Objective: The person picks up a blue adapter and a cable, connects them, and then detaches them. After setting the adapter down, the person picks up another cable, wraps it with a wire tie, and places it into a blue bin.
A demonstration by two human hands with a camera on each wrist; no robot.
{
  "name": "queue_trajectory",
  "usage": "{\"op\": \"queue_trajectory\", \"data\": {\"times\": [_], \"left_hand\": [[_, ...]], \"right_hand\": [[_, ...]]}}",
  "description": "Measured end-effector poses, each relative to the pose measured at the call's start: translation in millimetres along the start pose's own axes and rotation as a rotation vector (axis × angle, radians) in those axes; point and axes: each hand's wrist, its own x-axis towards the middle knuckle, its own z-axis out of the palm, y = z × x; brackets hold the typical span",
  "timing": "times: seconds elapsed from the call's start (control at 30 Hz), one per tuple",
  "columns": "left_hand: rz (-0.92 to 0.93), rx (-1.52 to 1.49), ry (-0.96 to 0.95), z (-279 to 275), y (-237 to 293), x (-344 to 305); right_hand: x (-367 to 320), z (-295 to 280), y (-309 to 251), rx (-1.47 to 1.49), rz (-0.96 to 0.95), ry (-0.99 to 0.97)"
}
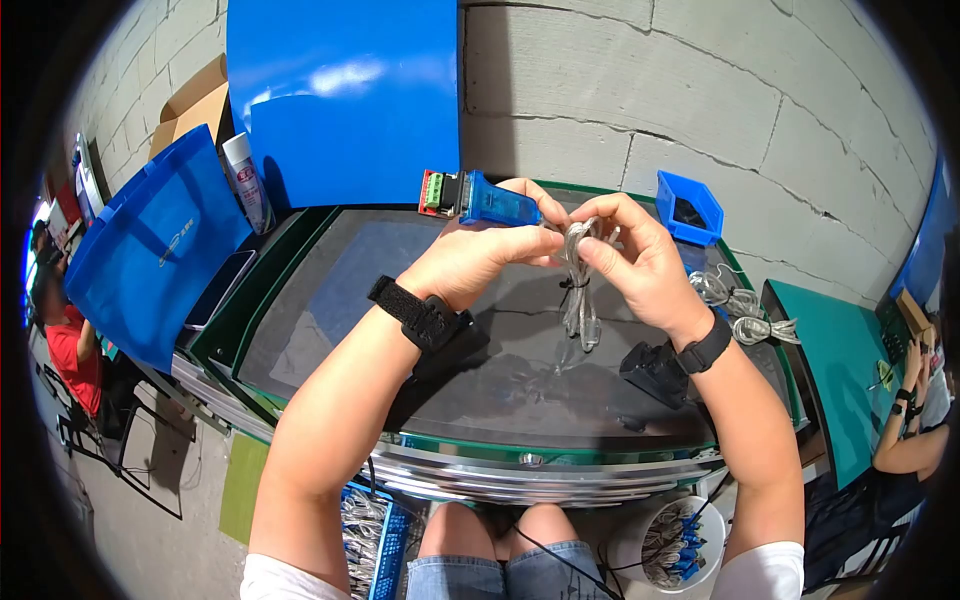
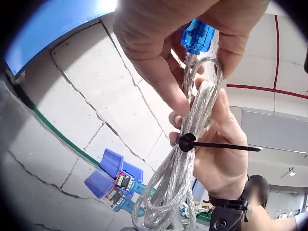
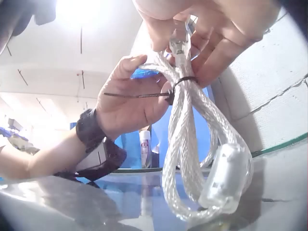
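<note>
Cable coil (image 1: 581, 305) hangs pinched in right grip (image 1: 648, 268), left grip (image 1: 472, 258) grasping blue adapter (image 1: 500, 206).

No text legible. Lettering on blue bag (image 1: 150, 250), left of blue panel (image 1: 345, 115), and on spray can (image 1: 249, 185), beside panel: unreadable.

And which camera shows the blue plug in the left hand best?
The head view: the blue plug shows nearly whole there, green block included. The left wrist view shows just a piece between the fingers. The right wrist view has some blue by the left hand, possibly it.
</note>
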Motion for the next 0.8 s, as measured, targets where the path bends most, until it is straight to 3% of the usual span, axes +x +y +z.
{"op": "queue_trajectory", "data": {"times": [0.17,0.23,0.43,0.8], "left_hand": [[0.034,0.002,-0.030,-6.6,-6.2,3.1],[0.036,0.018,-0.029,-7.7,-7.1,3.7],[0.071,0.023,-0.063,-6.7,-9.3,4.2],[0.051,-0.007,-0.066,-6.6,-10.2,2.8]], "right_hand": [[3.0,-10.3,7.1,-0.048,-0.025,-0.022],[3.1,-11.8,8.1,0.105,0.031,-0.024],[3.1,-16.8,8.0,0.201,0.076,-0.074],[3.6,-13.9,9.2,0.137,0.057,-0.058]]}}
